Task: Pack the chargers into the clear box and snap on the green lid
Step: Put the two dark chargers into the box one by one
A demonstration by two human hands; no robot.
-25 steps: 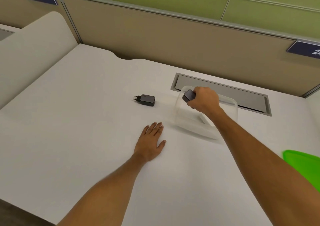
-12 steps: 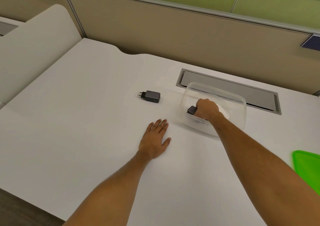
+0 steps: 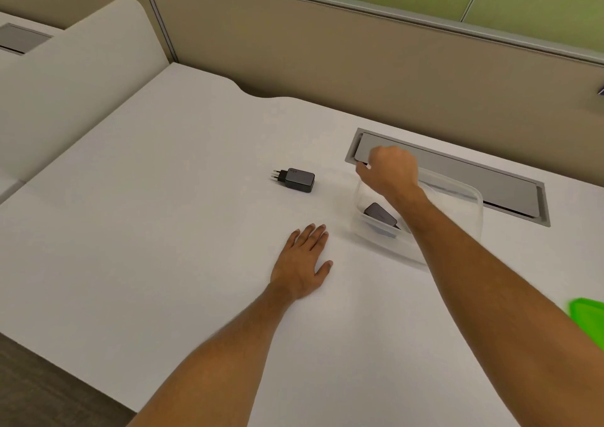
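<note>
Charger (image 3: pixel 380 215) in box (image 3: pixel 470 204); R hand (image 3: pixel 390 171) above — curled (empty)

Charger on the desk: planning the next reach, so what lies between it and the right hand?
Only bare white desk lies between the charger and the right hand, as the head view shows.

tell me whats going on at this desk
A person is packing chargers into a clear box on a white desk. One dark charger already lies inside the box. The right hand is above the box's far left corner, fingers curled, with nothing visible in it. The left hand lies flat on the desk. A second charger lies on the desk left of the box, untouched. The green lid is off, at the right edge.
</note>
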